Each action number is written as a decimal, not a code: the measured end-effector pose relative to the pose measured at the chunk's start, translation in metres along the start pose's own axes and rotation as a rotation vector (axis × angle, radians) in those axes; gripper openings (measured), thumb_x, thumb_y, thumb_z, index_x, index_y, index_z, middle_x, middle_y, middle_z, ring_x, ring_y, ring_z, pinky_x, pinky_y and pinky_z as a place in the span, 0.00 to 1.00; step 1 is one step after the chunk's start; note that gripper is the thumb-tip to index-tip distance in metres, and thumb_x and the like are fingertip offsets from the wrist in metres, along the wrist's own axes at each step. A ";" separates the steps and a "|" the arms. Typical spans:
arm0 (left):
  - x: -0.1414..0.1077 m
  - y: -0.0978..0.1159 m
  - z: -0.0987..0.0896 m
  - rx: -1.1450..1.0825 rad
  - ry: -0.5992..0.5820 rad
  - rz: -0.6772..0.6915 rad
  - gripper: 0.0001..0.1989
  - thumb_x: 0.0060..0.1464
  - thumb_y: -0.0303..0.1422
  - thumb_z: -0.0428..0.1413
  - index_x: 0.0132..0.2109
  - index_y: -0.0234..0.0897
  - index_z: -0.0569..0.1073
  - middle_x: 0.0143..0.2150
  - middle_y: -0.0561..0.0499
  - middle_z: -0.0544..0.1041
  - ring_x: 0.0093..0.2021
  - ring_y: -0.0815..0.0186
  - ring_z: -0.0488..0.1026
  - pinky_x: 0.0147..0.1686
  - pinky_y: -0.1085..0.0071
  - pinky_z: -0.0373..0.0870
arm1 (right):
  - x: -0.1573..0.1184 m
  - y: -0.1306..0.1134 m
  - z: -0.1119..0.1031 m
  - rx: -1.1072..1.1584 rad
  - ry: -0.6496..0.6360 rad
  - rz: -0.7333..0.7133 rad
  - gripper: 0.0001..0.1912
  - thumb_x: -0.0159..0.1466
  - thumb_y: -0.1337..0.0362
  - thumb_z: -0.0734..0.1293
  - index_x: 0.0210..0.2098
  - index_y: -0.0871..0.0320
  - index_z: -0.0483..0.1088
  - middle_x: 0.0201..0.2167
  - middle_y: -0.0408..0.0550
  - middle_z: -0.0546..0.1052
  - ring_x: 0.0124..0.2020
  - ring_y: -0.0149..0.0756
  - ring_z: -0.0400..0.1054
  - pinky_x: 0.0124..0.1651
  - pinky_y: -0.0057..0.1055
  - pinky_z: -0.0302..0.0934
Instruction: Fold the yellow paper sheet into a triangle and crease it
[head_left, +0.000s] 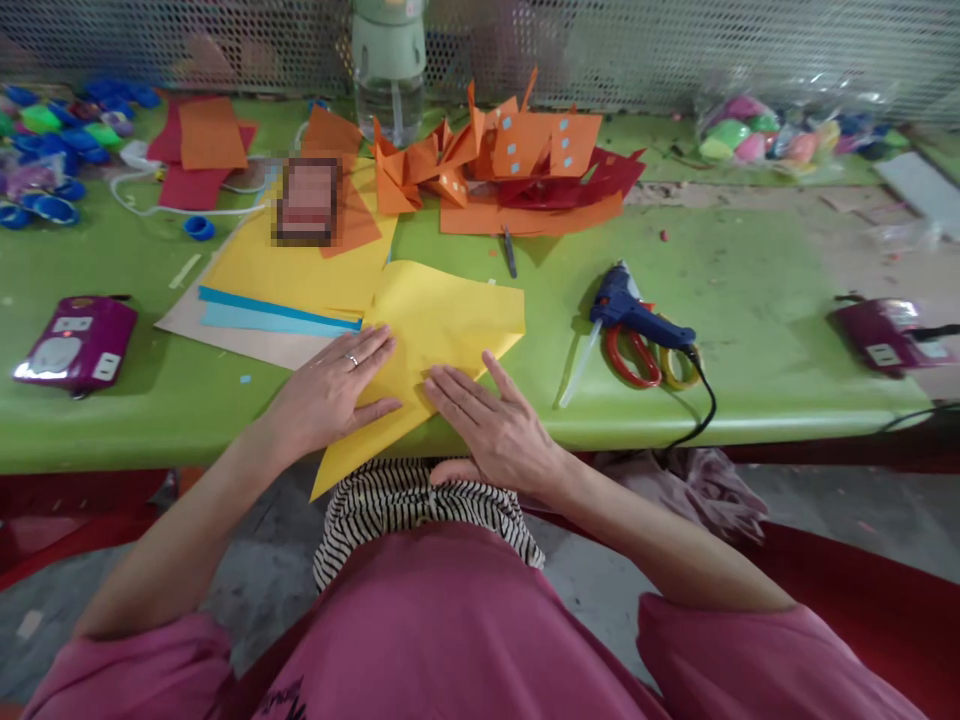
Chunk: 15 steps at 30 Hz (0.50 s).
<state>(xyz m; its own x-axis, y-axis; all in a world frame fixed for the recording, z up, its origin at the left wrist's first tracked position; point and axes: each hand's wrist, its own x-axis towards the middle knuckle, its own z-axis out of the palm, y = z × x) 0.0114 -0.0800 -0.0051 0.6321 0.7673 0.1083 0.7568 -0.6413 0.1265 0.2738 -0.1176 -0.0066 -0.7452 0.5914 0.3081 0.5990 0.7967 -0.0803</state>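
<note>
A folded yellow sheet lies at the front edge of the table, one pointed corner hanging over it. My left hand, with a ring on one finger, rests flat on the sheet's left part, fingers stretched out. On its lower right edge my right hand presses with spread fingers, the thumb below the table edge. Just behind my left hand is a stack of yellow paper with blue and pale sheets under it.
A blue glue gun rests on red-and-yellow-handled scissors at the right. Orange paper shapes and a water bottle stand at the back. Purple power sockets sit left and right on the green table.
</note>
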 end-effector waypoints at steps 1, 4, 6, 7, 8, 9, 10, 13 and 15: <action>0.000 0.000 0.000 0.001 0.004 0.008 0.42 0.67 0.56 0.35 0.69 0.24 0.61 0.72 0.38 0.62 0.72 0.55 0.59 0.71 0.58 0.55 | -0.005 0.005 -0.002 -0.013 -0.023 0.030 0.52 0.63 0.31 0.55 0.72 0.65 0.51 0.67 0.62 0.67 0.68 0.50 0.61 0.74 0.58 0.43; -0.001 0.000 0.000 0.001 0.011 0.019 0.42 0.67 0.56 0.34 0.69 0.24 0.61 0.71 0.38 0.62 0.72 0.53 0.60 0.71 0.56 0.57 | -0.018 0.021 -0.008 -0.066 -0.081 0.134 0.55 0.62 0.30 0.53 0.74 0.65 0.43 0.69 0.62 0.63 0.70 0.51 0.57 0.75 0.56 0.43; -0.002 0.000 0.000 0.002 0.019 0.018 0.42 0.67 0.56 0.34 0.69 0.24 0.62 0.71 0.37 0.62 0.71 0.53 0.60 0.71 0.55 0.57 | -0.025 0.031 -0.009 -0.116 -0.100 0.213 0.56 0.62 0.30 0.51 0.74 0.65 0.42 0.70 0.63 0.62 0.71 0.51 0.55 0.74 0.55 0.44; -0.002 0.000 0.001 0.002 0.023 0.018 0.42 0.67 0.56 0.34 0.69 0.24 0.62 0.71 0.37 0.62 0.71 0.52 0.60 0.71 0.55 0.57 | -0.027 0.035 -0.009 -0.143 -0.103 0.245 0.56 0.62 0.30 0.51 0.74 0.65 0.42 0.70 0.64 0.61 0.71 0.51 0.55 0.74 0.54 0.45; -0.002 0.000 0.001 0.002 0.026 0.018 0.42 0.67 0.56 0.35 0.69 0.24 0.62 0.71 0.37 0.63 0.71 0.52 0.60 0.71 0.55 0.57 | -0.029 0.038 -0.009 -0.167 -0.105 0.271 0.56 0.62 0.30 0.51 0.74 0.66 0.43 0.70 0.65 0.61 0.71 0.52 0.55 0.74 0.53 0.45; -0.002 0.000 0.001 0.001 0.027 0.018 0.41 0.67 0.56 0.35 0.69 0.24 0.63 0.71 0.37 0.63 0.71 0.53 0.60 0.71 0.55 0.57 | -0.030 0.040 -0.009 -0.186 -0.103 0.294 0.57 0.62 0.29 0.51 0.74 0.68 0.44 0.70 0.66 0.60 0.71 0.52 0.55 0.74 0.53 0.45; -0.002 0.000 0.001 -0.002 0.027 0.015 0.41 0.68 0.56 0.35 0.69 0.24 0.63 0.71 0.37 0.63 0.71 0.53 0.61 0.71 0.56 0.57 | -0.030 0.041 -0.009 -0.199 -0.093 0.320 0.57 0.62 0.29 0.51 0.73 0.69 0.45 0.70 0.68 0.61 0.71 0.54 0.56 0.74 0.54 0.45; -0.002 0.000 0.000 -0.016 0.020 0.002 0.38 0.68 0.54 0.39 0.69 0.26 0.63 0.71 0.37 0.63 0.71 0.54 0.61 0.71 0.57 0.57 | -0.028 0.040 -0.012 -0.221 -0.018 0.389 0.57 0.62 0.30 0.52 0.73 0.70 0.46 0.69 0.71 0.61 0.70 0.57 0.57 0.73 0.61 0.42; -0.001 0.001 -0.002 -0.012 0.017 -0.002 0.37 0.68 0.52 0.42 0.69 0.25 0.63 0.71 0.37 0.63 0.71 0.54 0.61 0.71 0.57 0.56 | -0.025 0.034 -0.014 -0.215 0.026 0.318 0.51 0.65 0.33 0.55 0.72 0.65 0.50 0.69 0.67 0.62 0.70 0.56 0.57 0.73 0.65 0.38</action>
<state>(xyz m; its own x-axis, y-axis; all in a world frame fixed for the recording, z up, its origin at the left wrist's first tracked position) 0.0116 -0.0818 -0.0035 0.6273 0.7687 0.1249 0.7562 -0.6395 0.1386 0.3174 -0.1068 -0.0036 -0.5060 0.7994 0.3240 0.8490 0.5278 0.0239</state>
